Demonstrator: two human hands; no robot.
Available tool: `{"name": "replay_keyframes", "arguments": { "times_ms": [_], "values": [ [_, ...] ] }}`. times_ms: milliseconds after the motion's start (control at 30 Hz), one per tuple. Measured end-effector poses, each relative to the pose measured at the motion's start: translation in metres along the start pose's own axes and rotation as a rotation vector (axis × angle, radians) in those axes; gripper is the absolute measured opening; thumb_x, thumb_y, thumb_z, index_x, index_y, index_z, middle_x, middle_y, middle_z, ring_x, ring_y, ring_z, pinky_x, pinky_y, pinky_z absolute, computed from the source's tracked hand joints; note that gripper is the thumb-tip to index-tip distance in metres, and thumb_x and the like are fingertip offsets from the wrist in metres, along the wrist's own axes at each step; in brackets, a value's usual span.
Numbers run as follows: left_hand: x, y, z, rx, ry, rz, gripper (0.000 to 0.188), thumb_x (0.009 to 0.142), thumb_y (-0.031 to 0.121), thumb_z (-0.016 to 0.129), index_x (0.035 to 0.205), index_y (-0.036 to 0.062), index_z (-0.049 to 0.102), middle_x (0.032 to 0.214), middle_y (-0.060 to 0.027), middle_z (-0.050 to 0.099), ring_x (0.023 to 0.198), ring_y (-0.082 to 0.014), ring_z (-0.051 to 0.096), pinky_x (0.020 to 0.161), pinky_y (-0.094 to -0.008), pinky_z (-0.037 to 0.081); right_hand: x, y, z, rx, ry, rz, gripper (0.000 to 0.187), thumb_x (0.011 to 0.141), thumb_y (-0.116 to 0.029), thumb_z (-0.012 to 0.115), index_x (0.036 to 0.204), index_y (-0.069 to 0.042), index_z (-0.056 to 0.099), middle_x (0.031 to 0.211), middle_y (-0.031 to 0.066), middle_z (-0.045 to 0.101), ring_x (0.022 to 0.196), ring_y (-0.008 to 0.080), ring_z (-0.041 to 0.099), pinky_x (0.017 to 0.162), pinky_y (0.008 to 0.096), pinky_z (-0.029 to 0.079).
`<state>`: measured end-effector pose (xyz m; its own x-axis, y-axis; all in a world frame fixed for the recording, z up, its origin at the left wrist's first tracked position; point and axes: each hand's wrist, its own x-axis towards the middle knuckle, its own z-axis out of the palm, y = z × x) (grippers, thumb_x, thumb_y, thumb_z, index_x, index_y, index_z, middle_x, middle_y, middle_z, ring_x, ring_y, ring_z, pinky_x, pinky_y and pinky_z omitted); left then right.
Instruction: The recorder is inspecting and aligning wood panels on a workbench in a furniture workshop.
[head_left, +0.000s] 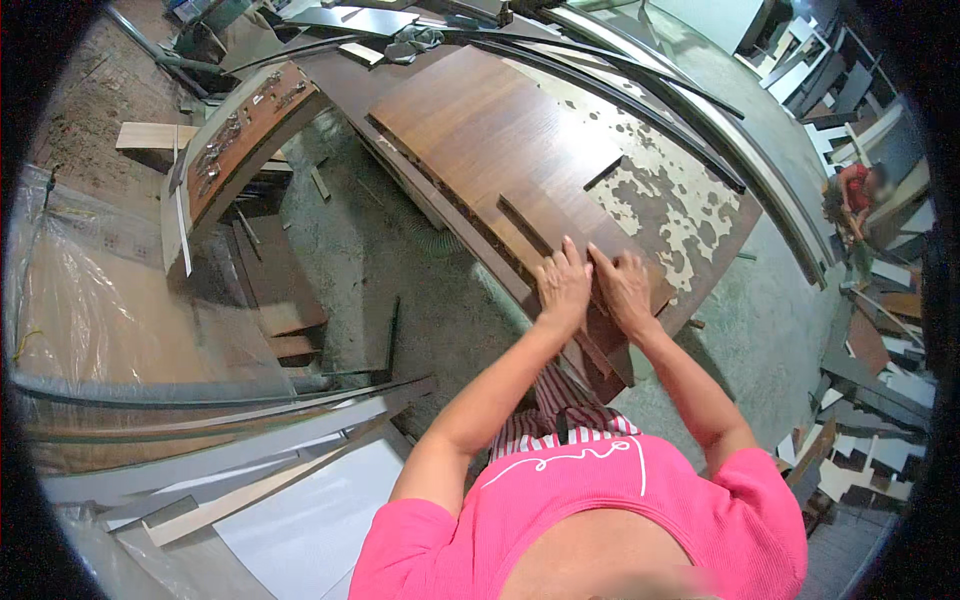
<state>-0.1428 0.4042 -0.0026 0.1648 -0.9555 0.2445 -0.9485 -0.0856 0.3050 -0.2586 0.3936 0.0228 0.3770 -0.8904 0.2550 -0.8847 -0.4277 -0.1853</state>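
A wood-grain brown panel lies on a worktable under my hands. My left hand rests on its near end, fingers stretched forward over the surface. Close beside it, my right hand lies on the same end, fingers extended and slightly bent, the index finger pointing toward the left hand. A narrow dark brown strip lies on the panel just ahead of my left fingertips. Below my hands, brown board pieces reach past the table end; how they join the panel is hidden. Neither hand visibly grips anything.
The worktable top has peeling, blotchy patches. Long dark strips run along its far side. A small table with hardware stands left. White boards lie lower left. Offcuts pile at right, near a person in red.
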Motion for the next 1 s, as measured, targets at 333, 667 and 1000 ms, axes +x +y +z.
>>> {"name": "replay_keyframes", "arguments": {
  "times_ms": [333,667,1000],
  "values": [
    [-0.046,0.045,-0.014,0.047,-0.093,-0.046,0.061,0.08,0.033,0.058,0.127,0.0007,0.036,0.087,-0.0122,0.052,0.082,-0.0278,0.053,0.068,-0.0405,0.041,-0.044,0.034,-0.024,0.136,0.052,-0.102,0.041,0.073,-0.02,0.06,0.114,-0.019,0.053,0.083,0.0089,0.048,0.077,0.026,0.048,0.063,0.038,0.039],
    [-0.027,0.087,-0.006,0.107,-0.041,-0.37,0.05,0.085,0.021,0.049,0.131,0.0062,0.034,0.089,-0.0157,0.05,0.086,-0.0321,0.051,0.073,-0.0454,0.04,-0.011,0.063,-0.012,0.389,0.081,-0.277,0.039,0.076,-0.015,0.054,0.114,-0.017,0.052,0.1,0.0055,0.046,0.095,0.0223,0.044,0.079,0.0374,0.033],
    [0.06,0.074,0.019,0.187,0.034,-0.45,0.047,0.087,0.022,0.045,0.129,0.0058,0.035,0.091,-0.0164,0.05,0.087,-0.0315,0.05,0.074,-0.0448,0.038,0.078,0.08,0.021,0.359,0.085,-0.342,0.036,0.078,-0.014,0.051,0.114,-0.016,0.051,0.1,0.0063,0.048,0.094,0.0238,0.046,0.077,0.0385,0.034]
  ]
}}
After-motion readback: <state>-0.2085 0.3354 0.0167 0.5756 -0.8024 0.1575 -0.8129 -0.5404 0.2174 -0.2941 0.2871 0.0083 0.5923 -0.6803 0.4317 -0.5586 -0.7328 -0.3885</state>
